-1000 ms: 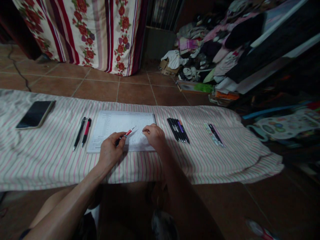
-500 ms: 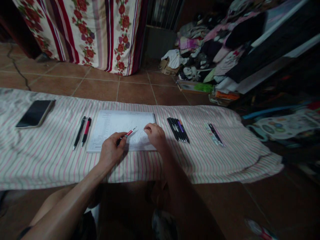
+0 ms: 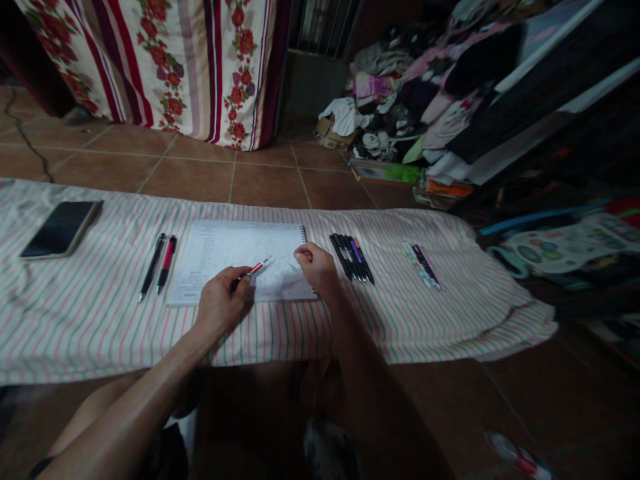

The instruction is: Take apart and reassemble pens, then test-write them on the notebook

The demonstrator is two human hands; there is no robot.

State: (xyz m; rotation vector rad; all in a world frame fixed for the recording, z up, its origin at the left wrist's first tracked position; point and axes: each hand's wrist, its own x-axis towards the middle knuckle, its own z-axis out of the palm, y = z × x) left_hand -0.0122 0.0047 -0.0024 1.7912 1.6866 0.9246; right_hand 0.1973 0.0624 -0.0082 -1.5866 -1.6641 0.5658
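A spiral notebook (image 3: 225,257) lies open on a striped cloth (image 3: 100,320) spread on the floor. My left hand (image 3: 217,303) is closed round a red pen (image 3: 253,270) whose tip points up and right over the page. Resting on the notebook's right edge, my right hand (image 3: 316,268) has its fingers curled down against the paper; whether anything is under them I cannot tell. Several dark pens (image 3: 351,257) lie just right of that hand.
A black pen and a red pen (image 3: 159,265) lie left of the notebook, a phone (image 3: 59,229) farther left. More pens (image 3: 424,265) sit at the right. Behind are tiled floor, a floral curtain (image 3: 165,60) and a heap of clothes (image 3: 400,100).
My right hand has slid a little to the right along the notebook's edge. The left hand with the red pen has barely moved. The view shifted slightly.
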